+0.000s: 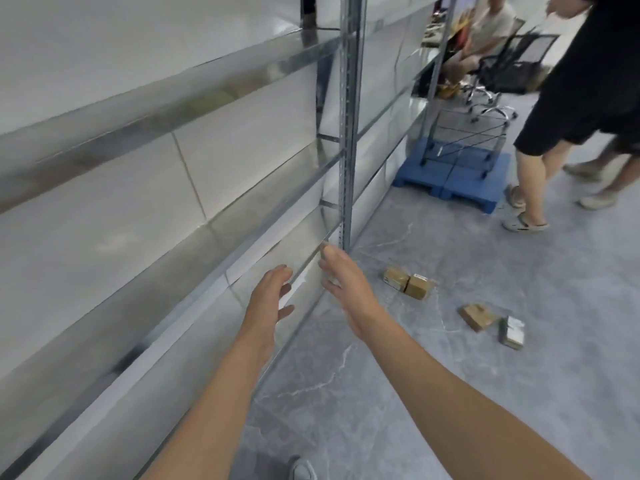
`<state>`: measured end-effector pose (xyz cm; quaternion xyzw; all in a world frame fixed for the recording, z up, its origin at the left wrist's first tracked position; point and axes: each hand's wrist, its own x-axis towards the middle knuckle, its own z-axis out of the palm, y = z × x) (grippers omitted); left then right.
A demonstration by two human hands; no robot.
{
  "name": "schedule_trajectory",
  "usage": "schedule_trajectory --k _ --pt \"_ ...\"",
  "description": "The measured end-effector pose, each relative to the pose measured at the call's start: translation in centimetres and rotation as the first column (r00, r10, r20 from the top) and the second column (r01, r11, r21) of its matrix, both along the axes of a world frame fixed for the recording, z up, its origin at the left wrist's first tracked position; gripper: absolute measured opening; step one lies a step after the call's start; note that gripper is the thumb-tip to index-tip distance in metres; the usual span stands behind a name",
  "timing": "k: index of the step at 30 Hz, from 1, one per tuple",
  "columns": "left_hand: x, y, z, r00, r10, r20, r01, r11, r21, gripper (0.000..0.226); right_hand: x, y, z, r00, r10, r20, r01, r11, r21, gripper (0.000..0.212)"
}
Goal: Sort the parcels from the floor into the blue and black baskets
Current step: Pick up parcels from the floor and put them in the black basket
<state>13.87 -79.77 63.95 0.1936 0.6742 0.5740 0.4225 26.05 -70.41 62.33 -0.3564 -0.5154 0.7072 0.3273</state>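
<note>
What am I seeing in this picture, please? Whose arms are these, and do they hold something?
No machine is here. The one picture comes from a camera worn on a person's head, looking forward and down, so both bare arms are that person's own. The left hand and the right hand are open and hold nothing, beside a metal shelf rack. Four small parcels lie on the grey floor at the right. Farther back stands a blue pallet, and another person is near the right edge.
</note>
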Motion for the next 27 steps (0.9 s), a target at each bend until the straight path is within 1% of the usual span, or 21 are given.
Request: schedule_trajectory --k 3,4,6,7,10,11,15,16,17,19,20,22,24,27 --pt "0.9 4.2 -0.7 0.994 -0.104 0.021 0.104 0.994 -0.023 0.031 1.8 2.4 -0.8 0.993 -0.115 0.026 0.115 0.993 -0.02 0.051" --pt "1.1 5.6 -1.0 0.99 -0.141 0.026 0.141 0.99 -0.03 0.027 2.2 3.1 -1.1 0.988 -0.151 0.034 0.152 0.988 -0.021 0.049" --pt "1.1 8.3 -1.9 0.977 -0.212 0.036 0.213 0.976 -0.035 0.019 2.7 4.6 -1.7 0.972 -0.227 0.061 0.229 0.973 -0.029 0.054" --pt "1.0 9.4 -2.3 0.967 -0.253 0.04 0.255 0.966 -0.036 0.021 2.9 5.2 -2.0 0.963 -0.259 0.076 0.262 0.964 -0.038 0.056" --pt "0.7 12.6 -3.4 0.93 -0.365 0.049 0.367 0.929 -0.044 0.046 3.4 6.8 -2.7 0.938 -0.328 0.112 0.335 0.941 -0.05 0.053" --pt "0.6 13.6 -3.7 0.918 -0.394 0.053 0.396 0.917 -0.047 0.05 3.6 7.2 -3.0 0.929 -0.352 0.118 0.359 0.932 -0.052 0.054" --pt "0.2 17.2 -4.6 0.879 -0.474 0.054 0.477 0.876 -0.074 0.062 4.3 8.7 -3.9 0.89 -0.428 0.158 0.442 0.894 -0.069 0.071" --pt "0.2 18.0 -4.9 0.865 -0.5 0.049 0.502 0.861 -0.079 0.063 4.5 9.1 -4.2 0.881 -0.443 0.166 0.459 0.886 -0.07 0.072" --pt "0.3 18.7 -5.2 0.854 -0.518 0.049 0.52 0.85 -0.084 0.06 4.6 9.6 -4.6 0.873 -0.457 0.173 0.473 0.878 -0.07 0.067" --pt "0.3 20.2 -6.1 0.849 -0.525 0.064 0.529 0.844 -0.091 0.04 4.9 10.8 -5.5 0.86 -0.478 0.181 0.497 0.864 -0.079 0.051" --pt "0.4 21.0 -6.6 0.847 -0.527 0.07 0.532 0.841 -0.097 0.032 5.0 11.5 -6.0 0.853 -0.488 0.184 0.509 0.857 -0.088 0.047" --pt "0.4 22.6 -7.6 0.836 -0.545 0.065 0.549 0.827 -0.122 0.028 5.2 13.0 -7.0 0.845 -0.498 0.194 0.523 0.845 -0.108 0.055" --pt "0.5 24.4 -8.6 0.83 -0.554 0.065 0.557 0.817 -0.148 0.029 5.4 14.7 -8.1 0.84 -0.502 0.206 0.531 0.839 -0.121 0.064" --pt "1.0 27.9 -10.4 0.826 -0.559 0.07 0.562 0.807 -0.184 0.031 6.0 18.3 -10.3 0.842 -0.495 0.214 0.529 0.835 -0.151 0.064"
